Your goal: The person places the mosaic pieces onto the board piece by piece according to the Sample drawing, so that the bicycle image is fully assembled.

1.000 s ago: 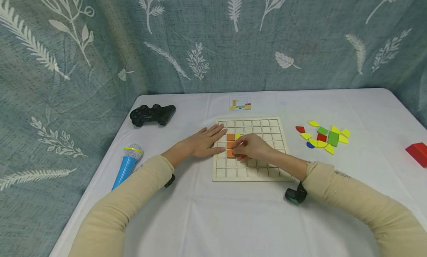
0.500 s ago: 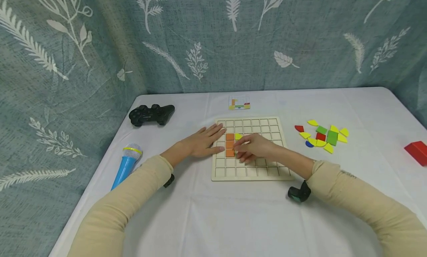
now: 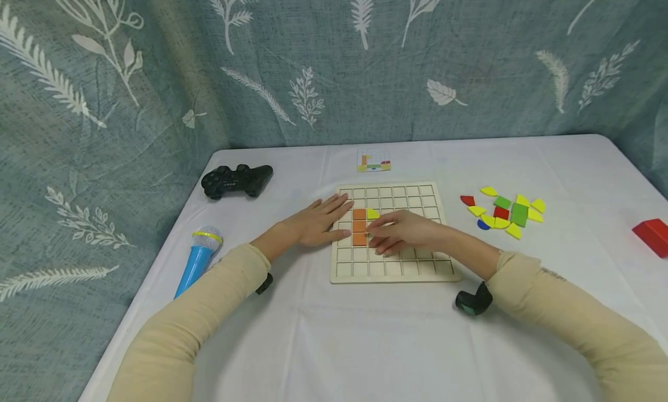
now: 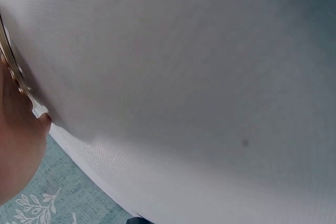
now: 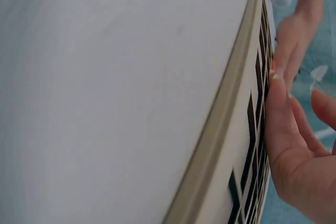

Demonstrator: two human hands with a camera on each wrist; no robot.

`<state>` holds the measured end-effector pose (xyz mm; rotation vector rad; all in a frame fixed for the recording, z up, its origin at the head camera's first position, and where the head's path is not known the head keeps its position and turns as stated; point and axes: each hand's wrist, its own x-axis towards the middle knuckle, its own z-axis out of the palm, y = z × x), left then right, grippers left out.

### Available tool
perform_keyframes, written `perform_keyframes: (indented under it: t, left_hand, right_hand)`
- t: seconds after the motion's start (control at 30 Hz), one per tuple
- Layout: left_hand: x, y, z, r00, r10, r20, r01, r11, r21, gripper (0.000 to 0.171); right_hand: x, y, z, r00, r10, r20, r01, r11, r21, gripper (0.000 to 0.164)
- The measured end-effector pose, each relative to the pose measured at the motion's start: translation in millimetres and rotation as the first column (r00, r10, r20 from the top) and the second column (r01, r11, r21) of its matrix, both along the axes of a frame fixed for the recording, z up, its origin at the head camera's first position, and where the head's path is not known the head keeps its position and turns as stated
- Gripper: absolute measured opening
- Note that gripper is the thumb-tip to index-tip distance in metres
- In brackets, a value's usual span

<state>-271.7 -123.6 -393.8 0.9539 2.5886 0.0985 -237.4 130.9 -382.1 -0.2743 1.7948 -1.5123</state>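
The pale wooden grid board [image 3: 391, 276] lies flat on the white tablecloth [image 3: 334, 344] in front of you. Three orange square tiles [image 3: 359, 227] stand in a column near its left side, and a yellow rounded tile [image 3: 373, 214] sits just right of the topmost one. Your right hand [image 3: 404, 231] is over the board, its fingers loosely bent and the tips beside the lower orange squares. Your left hand [image 3: 319, 223] lies spread flat, fingertips at the board's left edge. Right of the board, near it, loose tiles lie in a group: a large green tile [image 3: 519, 214], a red square [image 3: 501, 213], a blue rounded tile [image 3: 483, 224] and several yellow ones. Behind the board lies a small pattern card [image 3: 373, 162]. To your left are a black game controller [image 3: 237, 180] and a blue toy microphone [image 3: 195, 265]; at far right, a red block [image 3: 653, 238].
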Motion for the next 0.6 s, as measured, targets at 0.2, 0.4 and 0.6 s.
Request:
perform_keyframes:
  t: [0.2, 0.4, 0.6]
  left_hand:
    - [-0.4, -0.1, -0.7, 1.0, 0.0, -0.006, 0.0, 1.0, -0.015, 0.077]
    - [-0.4, 0.0, -0.3, 1.0, -0.004, -0.005, 0.004, 1.0, -0.013, 0.076]
    - [0.1, -0.3, -0.1, 1.0, -0.005, 0.002, 0.005, 1.0, -0.01, 0.077]
  right_hand:
    - [-2.4, 19.9, 0.7, 1.0, 0.001, 0.018, -0.001, 1.0, 0.018, 0.046]
    - [-2.9, 44.0, 2.1, 1.0, -0.001, -0.025, 0.001, 1.0, 0.029, 0.049]
    - [-2.9, 68.6, 2.6, 0.999, -0.039, -0.031, 0.04, 0.999, 0.032, 0.047]
